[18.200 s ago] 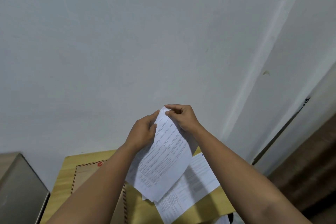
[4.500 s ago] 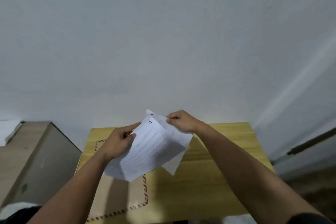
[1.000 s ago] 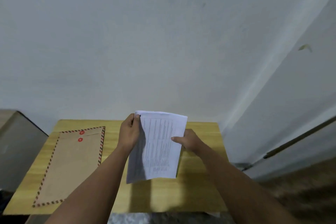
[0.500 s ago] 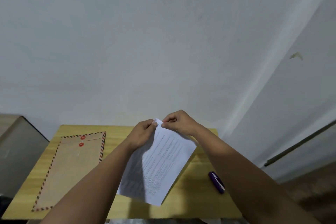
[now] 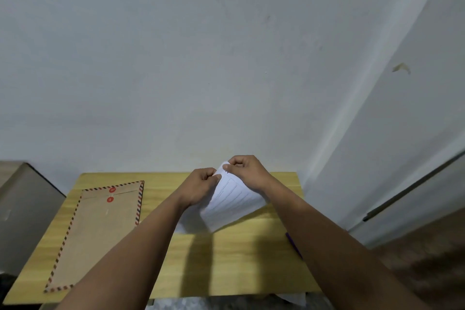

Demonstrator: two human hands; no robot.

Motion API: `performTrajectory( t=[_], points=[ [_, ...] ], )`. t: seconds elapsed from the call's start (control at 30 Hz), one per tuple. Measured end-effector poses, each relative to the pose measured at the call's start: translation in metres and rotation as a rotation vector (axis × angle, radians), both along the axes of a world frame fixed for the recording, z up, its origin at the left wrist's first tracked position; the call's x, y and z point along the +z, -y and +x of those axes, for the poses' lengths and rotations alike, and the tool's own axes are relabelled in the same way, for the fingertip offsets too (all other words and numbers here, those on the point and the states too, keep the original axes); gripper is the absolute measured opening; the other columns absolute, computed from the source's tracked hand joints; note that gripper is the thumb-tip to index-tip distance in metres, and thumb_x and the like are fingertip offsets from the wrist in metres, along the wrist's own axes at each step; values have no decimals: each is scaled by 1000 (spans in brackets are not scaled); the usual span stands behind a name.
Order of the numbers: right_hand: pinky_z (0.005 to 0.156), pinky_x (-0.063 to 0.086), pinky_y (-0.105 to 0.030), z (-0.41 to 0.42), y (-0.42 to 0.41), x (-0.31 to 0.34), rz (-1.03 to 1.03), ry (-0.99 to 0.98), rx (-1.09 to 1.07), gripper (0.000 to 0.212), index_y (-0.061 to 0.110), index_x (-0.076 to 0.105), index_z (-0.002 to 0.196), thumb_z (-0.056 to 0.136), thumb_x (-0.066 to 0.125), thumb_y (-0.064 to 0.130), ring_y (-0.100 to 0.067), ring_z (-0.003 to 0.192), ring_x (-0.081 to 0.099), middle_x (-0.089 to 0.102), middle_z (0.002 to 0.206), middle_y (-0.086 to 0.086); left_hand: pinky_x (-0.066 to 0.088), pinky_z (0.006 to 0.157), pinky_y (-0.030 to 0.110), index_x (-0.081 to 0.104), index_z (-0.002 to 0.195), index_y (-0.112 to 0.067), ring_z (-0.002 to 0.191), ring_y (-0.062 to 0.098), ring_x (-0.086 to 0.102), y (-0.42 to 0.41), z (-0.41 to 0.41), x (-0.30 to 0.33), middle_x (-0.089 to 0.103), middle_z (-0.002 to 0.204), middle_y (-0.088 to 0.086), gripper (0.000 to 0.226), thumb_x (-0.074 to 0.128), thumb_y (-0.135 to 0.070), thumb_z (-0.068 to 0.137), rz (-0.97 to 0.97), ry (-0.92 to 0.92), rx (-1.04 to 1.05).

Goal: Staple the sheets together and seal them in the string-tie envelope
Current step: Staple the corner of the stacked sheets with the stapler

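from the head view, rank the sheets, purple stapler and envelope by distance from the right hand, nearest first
1. sheets: pinched in the right hand.
2. purple stapler: right side, mostly hidden under the right forearm.
3. envelope: flat, far left.

**Wooden surface with an envelope and a purple object**

The surface (image 5: 226, 259) is a light yellow-brown wooden top with visible grain, its far edge set against a pale wall. A brown string-tie envelope (image 5: 100, 229) lies flat on its left half, running from near the far edge to near the near-left corner. The envelope has a red, blue and white striped border and two red discs close to its far end. Near the right edge, a thin purple object (image 5: 293, 244) lies on the wood, mostly hidden behind a forearm.
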State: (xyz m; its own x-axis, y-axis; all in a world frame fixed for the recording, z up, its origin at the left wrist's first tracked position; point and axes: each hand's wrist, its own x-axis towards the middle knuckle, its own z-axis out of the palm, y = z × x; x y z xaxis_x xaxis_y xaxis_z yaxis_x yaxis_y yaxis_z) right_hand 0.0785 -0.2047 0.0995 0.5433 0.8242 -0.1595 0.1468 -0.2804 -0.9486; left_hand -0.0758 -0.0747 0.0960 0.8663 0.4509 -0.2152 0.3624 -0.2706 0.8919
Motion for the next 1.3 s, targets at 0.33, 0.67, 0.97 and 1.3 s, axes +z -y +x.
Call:
performTrajectory(
  t=[0.33,0.67,0.97,1.3],
  points=[
    [61,36,-26,4,26,-32,40,-105,-213,37,0,68,79,99,69,32,-15,66,42,51,70,-4,40,62,24,72,91,-11,59,5,45,17,15,-13,51,61,-14,16,59,-13,101,64,11,-57],
    [52,51,-24,33,77,-104,-159,-244,-509,16,3,72,92,98,61,13,-23,61,66,71,78,-11,44,72,19,72,131,-31,59,-2,64,24,21,-40,76,71,-11,40,53,-12,102,224,-79,-154],
    [87,56,-41,37,200,-246,-1010,203,-319,68,22,52,124,72,78,57,-35,106,63,60,119,-13,42,57,26,72,123,-47,47,6,41,5,0,-83,47,47,-14,43,50,-16,102,339,-281,-211],
    [66,47,-32,15,146,-231,-859,-156,-270,41,10,63,116,83,75,30,-30,79,63,68,96,-12,44,60,24,73,115,-52,50,7,42,-6,-14,-68,49,53,-10,49,49,-12,103,225,-224,-201]
  ],
)
